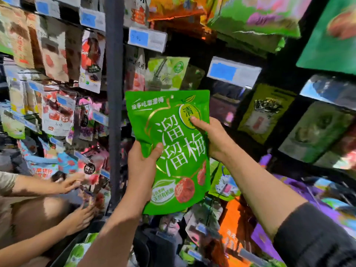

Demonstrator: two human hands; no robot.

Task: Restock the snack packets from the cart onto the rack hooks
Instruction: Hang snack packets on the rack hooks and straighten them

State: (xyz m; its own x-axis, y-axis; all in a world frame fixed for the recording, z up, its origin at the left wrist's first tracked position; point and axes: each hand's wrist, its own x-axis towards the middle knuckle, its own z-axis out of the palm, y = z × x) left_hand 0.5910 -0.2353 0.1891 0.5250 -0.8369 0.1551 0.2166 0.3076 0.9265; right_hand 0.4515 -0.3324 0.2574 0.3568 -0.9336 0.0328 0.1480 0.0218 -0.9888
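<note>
snack packet, bright green, is held upright in front of the rack; left hand pinches its lower left edge, right hand grips its right edge. hang hole near the top edge could miss a hook i can't make out, so it may slip.

A green plum-snack packet is held upright before the rack upright, gripped at its lower left edge by the left hand and pinched at its right edge by the right hand. Hanging snack packets and blue price tags are seen behind; another person's hands are seen lower left.
</note>
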